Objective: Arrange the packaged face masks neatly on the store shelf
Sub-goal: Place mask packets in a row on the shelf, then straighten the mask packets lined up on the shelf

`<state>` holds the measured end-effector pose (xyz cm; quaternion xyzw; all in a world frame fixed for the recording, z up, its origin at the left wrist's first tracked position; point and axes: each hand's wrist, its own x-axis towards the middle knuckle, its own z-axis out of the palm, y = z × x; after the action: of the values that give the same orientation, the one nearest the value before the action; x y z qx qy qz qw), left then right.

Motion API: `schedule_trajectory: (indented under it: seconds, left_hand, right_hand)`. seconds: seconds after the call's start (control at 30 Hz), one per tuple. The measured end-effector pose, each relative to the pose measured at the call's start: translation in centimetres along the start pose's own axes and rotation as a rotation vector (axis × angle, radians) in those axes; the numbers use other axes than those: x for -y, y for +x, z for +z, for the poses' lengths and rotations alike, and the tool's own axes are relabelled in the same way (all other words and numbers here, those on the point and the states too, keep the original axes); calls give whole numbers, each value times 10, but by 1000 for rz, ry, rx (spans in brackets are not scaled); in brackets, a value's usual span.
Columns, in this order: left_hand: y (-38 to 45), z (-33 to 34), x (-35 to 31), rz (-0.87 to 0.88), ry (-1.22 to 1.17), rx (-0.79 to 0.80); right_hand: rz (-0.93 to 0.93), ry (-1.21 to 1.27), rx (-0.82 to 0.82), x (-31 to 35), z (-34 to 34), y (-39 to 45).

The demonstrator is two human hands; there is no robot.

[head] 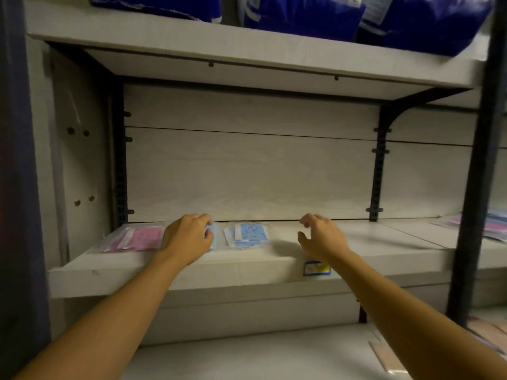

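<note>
On the pale wooden shelf point(384, 242) lie three packs of face masks in clear wrappers. A pink pack point(137, 238) sits at the left. My left hand point(189, 237) covers most of a blue pack point(212, 234) beside it, fingers curled onto its far edge. A second blue pack point(248, 235) lies just right of that, untouched. My right hand point(321, 237) hovers over the bare shelf further right, fingers loosely curled and holding nothing.
A blue and yellow price tag point(317, 268) sticks to the shelf's front edge. Dark blue bags point(411, 20) fill the shelf above. More pink and blue packs point(493, 226) lie on the neighbouring bay past a black upright point(472, 215). A lower shelf point(260, 357) runs below.
</note>
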<state>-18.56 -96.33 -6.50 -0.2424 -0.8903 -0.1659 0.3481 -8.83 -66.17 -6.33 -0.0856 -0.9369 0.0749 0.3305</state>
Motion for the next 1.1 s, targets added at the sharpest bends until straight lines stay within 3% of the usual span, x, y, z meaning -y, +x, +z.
schedule_trajectory:
  seconds: [0.47,0.73,1.1]
  left_hand:
    - [-10,7,-171,132,-142,141]
    - [-38,18,-268,147,-115,244]
    - [-59,31,-386,155,-67,254]
  right_hand:
    - [42,-168,94,-90,-97,-78]
    - [52,-219,153,-162,-147,-123]
    - [102,-232,205,-270,-200,-166]
